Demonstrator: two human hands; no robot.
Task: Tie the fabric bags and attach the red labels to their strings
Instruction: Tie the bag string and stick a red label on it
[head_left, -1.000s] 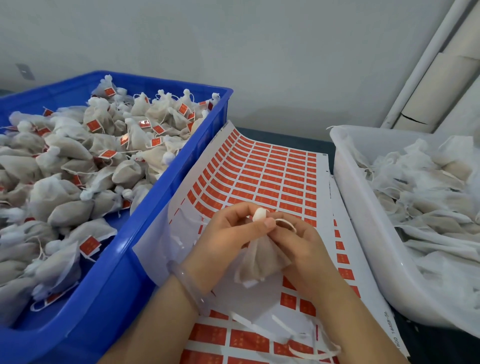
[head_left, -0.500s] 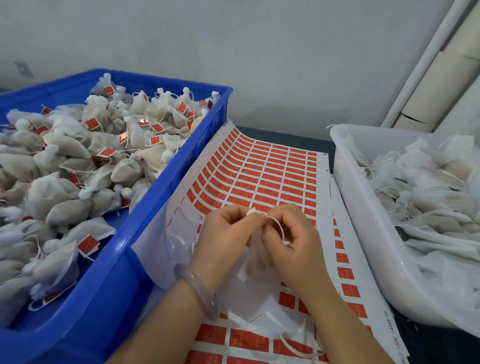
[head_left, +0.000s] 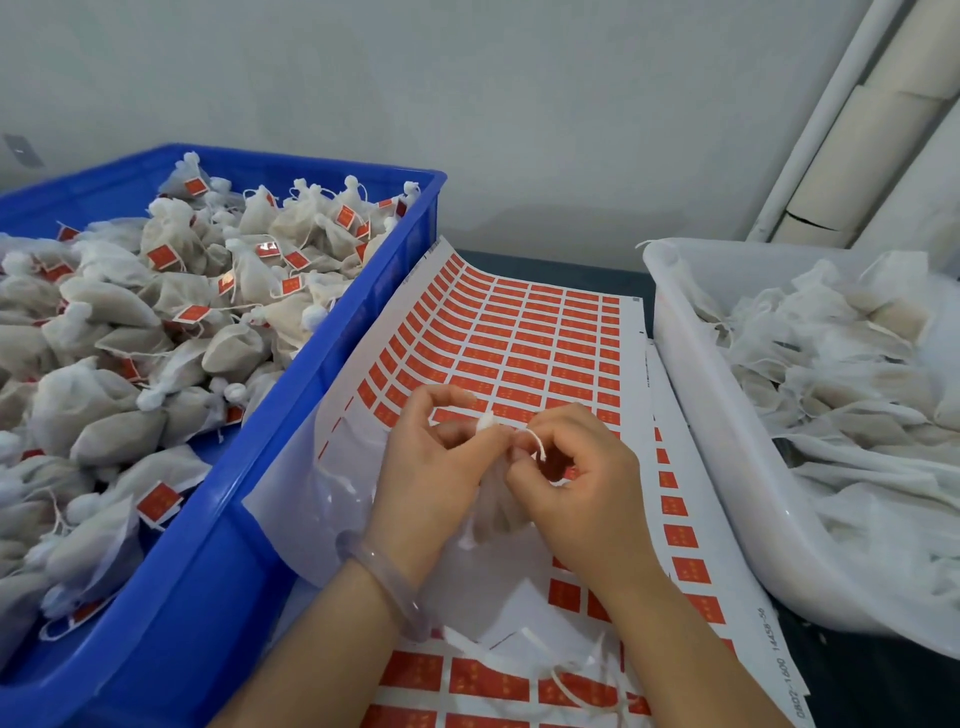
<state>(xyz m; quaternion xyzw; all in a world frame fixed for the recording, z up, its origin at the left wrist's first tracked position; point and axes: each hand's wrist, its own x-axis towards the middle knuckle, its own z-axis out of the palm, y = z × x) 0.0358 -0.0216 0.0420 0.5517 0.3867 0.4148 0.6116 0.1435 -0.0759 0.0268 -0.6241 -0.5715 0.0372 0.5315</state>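
Presently the left hand (head_left: 431, 467) is pinching a limp-looking small white fabric bag (head_left: 493, 512) at its gathered neck, likely the surest hold, the right hand (head_left: 582, 483) its thin white string (head_left: 537, 441).

Left hand (head_left: 431, 467) on a fabric bag (head_left: 493, 512), right hand (head_left: 582, 483) on its string (head_left: 538, 444), above red label sheet (head_left: 519, 338)

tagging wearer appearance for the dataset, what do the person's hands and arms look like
No sleeves or gloves on either arm. The left hand has a smooth, translucent pale-lilac bangle at its wrist; the right hand shows no ring or band.
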